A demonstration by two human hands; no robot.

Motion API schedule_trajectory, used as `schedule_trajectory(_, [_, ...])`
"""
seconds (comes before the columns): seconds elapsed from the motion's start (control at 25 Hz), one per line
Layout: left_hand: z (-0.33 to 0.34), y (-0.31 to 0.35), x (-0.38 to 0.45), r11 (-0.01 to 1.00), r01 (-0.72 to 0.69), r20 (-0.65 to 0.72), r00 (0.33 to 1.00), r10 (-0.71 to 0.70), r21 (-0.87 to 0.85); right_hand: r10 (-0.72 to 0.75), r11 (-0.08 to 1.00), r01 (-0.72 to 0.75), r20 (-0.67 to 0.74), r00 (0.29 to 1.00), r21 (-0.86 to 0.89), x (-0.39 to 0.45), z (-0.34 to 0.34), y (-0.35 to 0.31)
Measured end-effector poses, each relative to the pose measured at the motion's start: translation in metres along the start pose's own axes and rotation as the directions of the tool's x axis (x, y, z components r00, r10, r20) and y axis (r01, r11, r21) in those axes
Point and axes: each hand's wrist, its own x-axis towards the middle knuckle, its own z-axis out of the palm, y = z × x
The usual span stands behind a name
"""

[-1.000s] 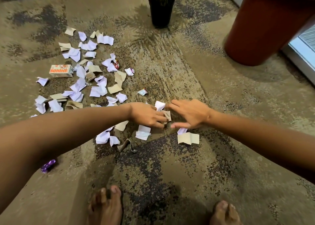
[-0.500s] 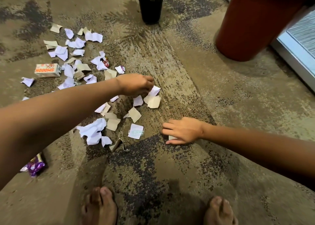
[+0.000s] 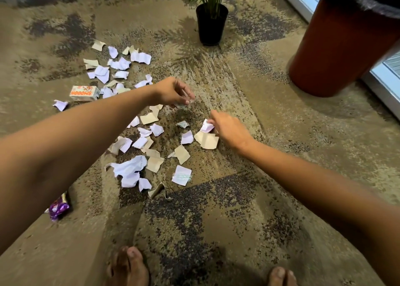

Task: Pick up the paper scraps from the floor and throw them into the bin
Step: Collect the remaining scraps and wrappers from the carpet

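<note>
Left hand (image 3: 173, 92) hovers over carpet (image 3: 249, 210), fingertips pinched on small crumpled scrap (image 3: 181, 105). Right hand (image 3: 229, 129) low, fingers closed on white crumpled scrap (image 3: 207, 126), just beside beige torn piece (image 3: 206, 140). Paper scraps (image 3: 134, 166) strewn across carpet between arms and further left: torn, creased, white and beige, some curled. Bin (image 3: 339, 47), reddish-brown with dark liner at rim, stands upper right, well apart from scraps. Small printed carton (image 3: 84, 93) among far scraps.

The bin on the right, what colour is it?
The bin is reddish-brown with a black liner over its rim, seen in the head view.
</note>
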Motion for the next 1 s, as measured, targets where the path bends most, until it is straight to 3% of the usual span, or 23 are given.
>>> schedule_trajectory(0.12, [0.004, 0.005, -0.004, 0.996, 0.036, -0.033, 0.999, -0.034, 0.076, 0.173, 0.985, -0.173, -0.043, 0.984, 0.003, 0.026, 0.001, -0.003])
schedule_trajectory(0.36, [0.007, 0.005, -0.006, 0.949, 0.071, -0.046, 0.997, -0.059, 0.306, 0.254, 0.962, -0.268, 0.209, 0.944, 0.042, 0.019, 0.024, -0.031])
schedule_trajectory(0.52, [-0.001, 0.001, -0.004, 0.951, 0.095, -0.067, 0.995, -0.079, 0.295, 0.084, 0.994, -0.098, 0.288, 0.954, 0.037, -0.013, 0.047, -0.053])
schedule_trajectory(0.72, [-0.001, -0.010, -0.003, 0.960, 0.181, 0.042, 0.980, -0.194, 0.214, -0.145, 0.964, 0.192, 0.241, 0.960, -0.184, -0.042, 0.061, -0.038])
schedule_trajectory(0.84, [0.003, -0.018, -0.002, 0.964, 0.202, 0.053, 0.976, -0.213, 0.173, -0.238, 0.928, 0.290, 0.225, 0.945, -0.234, -0.035, 0.052, -0.029])
schedule_trajectory(1.0, [0.013, -0.022, -0.001, 0.941, 0.261, 0.018, 0.962, -0.271, 0.216, -0.281, 0.931, 0.311, 0.170, 0.945, -0.192, -0.022, 0.044, -0.019])
